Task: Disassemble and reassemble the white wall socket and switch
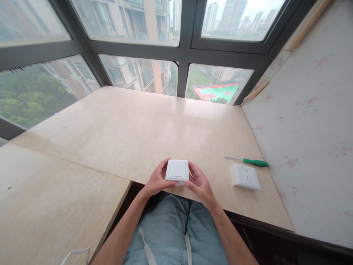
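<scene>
Between my two hands is a white light switch (177,169) with flat rocker panels, its face turned up towards me at the front edge of the counter. My left hand (159,179) grips its left side, the thumb along the near edge. On the opposite side my right hand (200,184) is closed around the switch, its thumb at the near right corner. Further right lies a white wall socket (246,177) with slots in its face. Just behind that socket rests a screwdriver (255,162) with a green handle, its metal shaft pointing left.
The pale stone-patterned counter (132,125) runs back to dark-framed windows. A flowered wall (309,147) bounds it on the right. At the left, another counter section (55,191) juts towards me, with a white cable (78,251) near its edge. My legs are below the front edge.
</scene>
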Tool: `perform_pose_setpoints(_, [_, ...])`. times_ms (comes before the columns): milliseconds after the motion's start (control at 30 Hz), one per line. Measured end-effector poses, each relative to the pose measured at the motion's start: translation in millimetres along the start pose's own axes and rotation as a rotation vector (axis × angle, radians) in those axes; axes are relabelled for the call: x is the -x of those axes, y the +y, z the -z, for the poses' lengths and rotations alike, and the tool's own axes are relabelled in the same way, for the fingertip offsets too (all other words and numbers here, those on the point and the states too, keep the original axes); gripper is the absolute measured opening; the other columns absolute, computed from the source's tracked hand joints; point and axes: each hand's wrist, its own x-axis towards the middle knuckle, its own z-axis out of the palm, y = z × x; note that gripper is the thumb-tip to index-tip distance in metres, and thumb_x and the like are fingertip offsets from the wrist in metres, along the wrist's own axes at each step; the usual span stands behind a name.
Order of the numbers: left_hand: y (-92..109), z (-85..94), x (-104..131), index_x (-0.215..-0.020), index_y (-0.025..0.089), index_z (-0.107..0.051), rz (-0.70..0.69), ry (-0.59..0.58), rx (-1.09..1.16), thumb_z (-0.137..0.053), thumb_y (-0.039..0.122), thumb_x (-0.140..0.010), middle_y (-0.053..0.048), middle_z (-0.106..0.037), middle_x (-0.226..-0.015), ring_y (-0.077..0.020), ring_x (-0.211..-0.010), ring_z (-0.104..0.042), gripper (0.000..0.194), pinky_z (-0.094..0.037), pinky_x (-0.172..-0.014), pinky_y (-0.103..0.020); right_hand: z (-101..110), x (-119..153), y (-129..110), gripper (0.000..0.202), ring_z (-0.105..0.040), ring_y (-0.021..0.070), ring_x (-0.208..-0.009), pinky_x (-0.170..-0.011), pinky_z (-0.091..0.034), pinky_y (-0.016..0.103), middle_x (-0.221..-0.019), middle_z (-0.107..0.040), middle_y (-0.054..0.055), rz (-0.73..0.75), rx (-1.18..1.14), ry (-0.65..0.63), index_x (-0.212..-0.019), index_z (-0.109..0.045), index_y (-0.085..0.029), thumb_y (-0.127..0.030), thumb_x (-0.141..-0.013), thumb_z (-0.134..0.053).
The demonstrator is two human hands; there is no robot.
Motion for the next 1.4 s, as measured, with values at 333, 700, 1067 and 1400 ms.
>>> perform_pose_setpoints(333, [-2.9, 5.3, 3.0, -0.151, 0.020, -0.038, -0.014, -0.079, 0.069, -0.093, 0.027, -0.061, -0.019, -0.050, -0.149, -0.0355, -0.140, -0.046, 0.106, -0.032, -0.119, -0.056, 10.5, -0.8, 8.6, 0.092, -0.035, 0.0318, -0.148, -0.119, -0.033, 0.056, -0.159, -0.041, 0.011, 0.007, 0.032, 0.013, -0.151, -0.043, -0.028, -0.036, -0.070, -0.088])
perform_pose_setpoints(700, [-5.2, 9.8, 3.9, -0.145, 0.022, -0.047, -0.058, -0.096, 0.142, -0.096, 0.019, -0.055, -0.018, -0.054, -0.145, -0.0364, -0.138, -0.048, 0.102, -0.035, -0.117, -0.055, 8.6, 3.7, 8.3, 0.087, -0.038, 0.0309, -0.147, -0.118, -0.037, 0.054, -0.157, -0.044, 0.010, 0.110, 0.143, -0.013, -0.151, -0.044, -0.028, -0.034, -0.074, -0.086])
perform_pose_setpoints(1067, [-5.7, 8.5, 5.4, -0.148, 0.025, -0.042, -0.109, -0.117, 0.070, -0.095, 0.023, -0.057, -0.018, -0.047, -0.151, -0.0366, -0.142, -0.042, 0.105, -0.033, -0.118, -0.055, 9.2, 3.5, 5.6, 0.093, -0.029, 0.0299, -0.151, -0.121, -0.032, 0.053, -0.163, -0.034, 0.009, 0.048, 0.169, -0.046, -0.153, -0.039, -0.030, -0.035, -0.073, -0.086])
perform_pose_setpoints(1400, [1.6, 6.2, 8.2, -0.159, 0.029, -0.019, -0.033, -0.210, 0.068, -0.090, 0.032, -0.068, -0.017, -0.056, -0.143, -0.0337, -0.129, -0.057, 0.115, -0.046, -0.107, -0.049, 8.2, 4.2, 9.0, 0.088, -0.020, 0.0279, -0.154, -0.122, -0.029, 0.053, -0.167, -0.024, 0.005, 0.092, 0.234, -0.071, -0.156, -0.032, -0.035, -0.031, -0.082, -0.080])
